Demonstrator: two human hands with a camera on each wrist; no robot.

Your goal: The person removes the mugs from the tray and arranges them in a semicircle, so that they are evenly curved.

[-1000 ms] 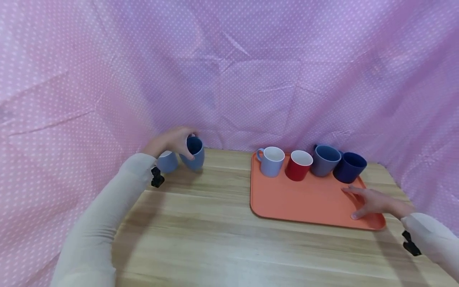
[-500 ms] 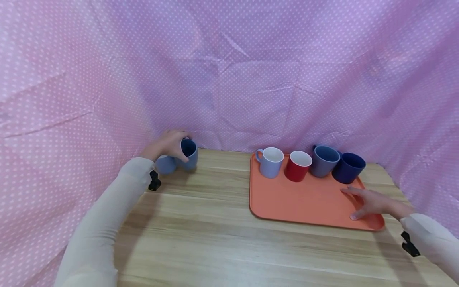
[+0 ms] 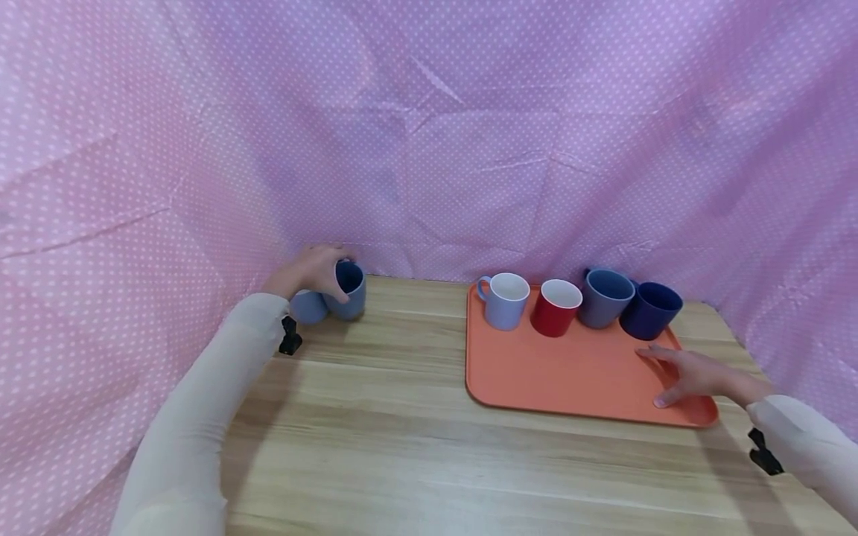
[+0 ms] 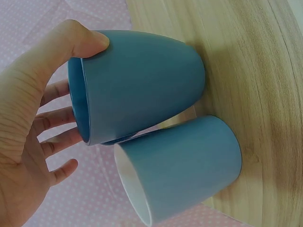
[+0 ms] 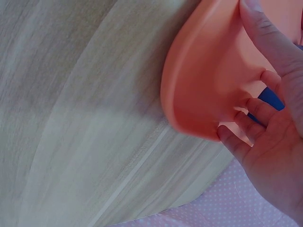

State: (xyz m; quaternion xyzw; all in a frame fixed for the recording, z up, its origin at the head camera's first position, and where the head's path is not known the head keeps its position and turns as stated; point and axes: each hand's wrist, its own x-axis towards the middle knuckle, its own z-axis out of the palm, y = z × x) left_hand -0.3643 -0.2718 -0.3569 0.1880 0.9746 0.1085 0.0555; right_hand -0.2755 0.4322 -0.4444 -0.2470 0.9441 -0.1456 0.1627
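Head view: Your left hand (image 3: 315,269) is at the left end of the wooden table (image 3: 375,447), gripping the tall cup (image 3: 350,304) near its rim. This blue cup is upright, with the short cup (image 3: 309,307) just beside it on the left, partly hidden. Your right hand (image 3: 697,374) is over the right end of the orange tray (image 3: 556,380), thumb and fingers spread. Along the tray's far side, from left to right, are the pale mug (image 3: 506,311), the red mug (image 3: 553,320), the gray mug (image 3: 601,307) and the navy mug (image 3: 648,318). All four are upright. The pink dotted cloth (image 3: 442,164) hangs behind the table.

Left wrist view: Your thumb presses on the outer wall of the tall cup, close to the rim. Three fingers reach to the opposite side of the rim; their tips are hidden. Your little finger is clear of the cup. The short cup has a white interior; you cannot tell whether the two cups touch.

Right wrist view: Your thumb and fingers are extended at the tray's end, holding no mug. Your thumb tip touches the tray.
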